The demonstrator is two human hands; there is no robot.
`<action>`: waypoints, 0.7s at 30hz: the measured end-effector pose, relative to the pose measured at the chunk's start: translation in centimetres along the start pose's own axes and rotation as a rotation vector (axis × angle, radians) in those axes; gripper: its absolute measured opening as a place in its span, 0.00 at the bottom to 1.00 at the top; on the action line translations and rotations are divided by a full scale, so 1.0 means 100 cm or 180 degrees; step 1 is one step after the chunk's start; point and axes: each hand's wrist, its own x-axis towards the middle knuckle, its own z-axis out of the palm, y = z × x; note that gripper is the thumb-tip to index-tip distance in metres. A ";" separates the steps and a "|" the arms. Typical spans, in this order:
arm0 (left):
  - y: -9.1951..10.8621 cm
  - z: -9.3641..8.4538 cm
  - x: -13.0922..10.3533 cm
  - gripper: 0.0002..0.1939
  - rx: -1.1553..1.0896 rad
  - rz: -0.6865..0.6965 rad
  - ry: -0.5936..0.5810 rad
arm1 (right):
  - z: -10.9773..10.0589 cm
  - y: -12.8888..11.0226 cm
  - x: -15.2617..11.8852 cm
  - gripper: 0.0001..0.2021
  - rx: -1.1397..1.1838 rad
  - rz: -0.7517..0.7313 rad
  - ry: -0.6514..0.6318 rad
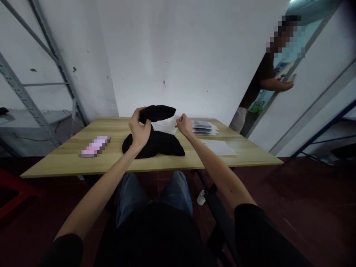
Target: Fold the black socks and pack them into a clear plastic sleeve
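Left hand (139, 129) half-curled, gripping black bundle (159, 113); right hand (184, 125) nearly closed, pinching white sheet (166, 126); black cloth (165, 144) lies beneath on wooden table (111, 128)

A single head-worn camera looks forward and steeply down from above the wearer's lap (178, 191). Lap and forearms (97, 196) occupy the near foreground; the left hand (139, 129) and right hand (184, 124) lie farther off, near mid-frame. The wide field spans the table (61, 159) from end to end, with the wall (167, 55) beyond.
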 end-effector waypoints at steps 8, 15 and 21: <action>-0.063 0.004 -0.040 0.19 0.0843 0.0216 -0.1596 | -0.013 0.009 -0.004 0.02 0.0130 0.0028 0.0442; -0.095 -0.028 -0.083 0.24 0.0803 0.0294 -0.3045 | 0.003 0.022 -0.098 0.03 -0.0622 -0.0491 -0.0262; -0.063 -0.043 -0.066 0.22 0.0886 0.0468 -0.2422 | -0.006 0.014 -0.131 0.08 -0.0257 -0.0896 -0.0354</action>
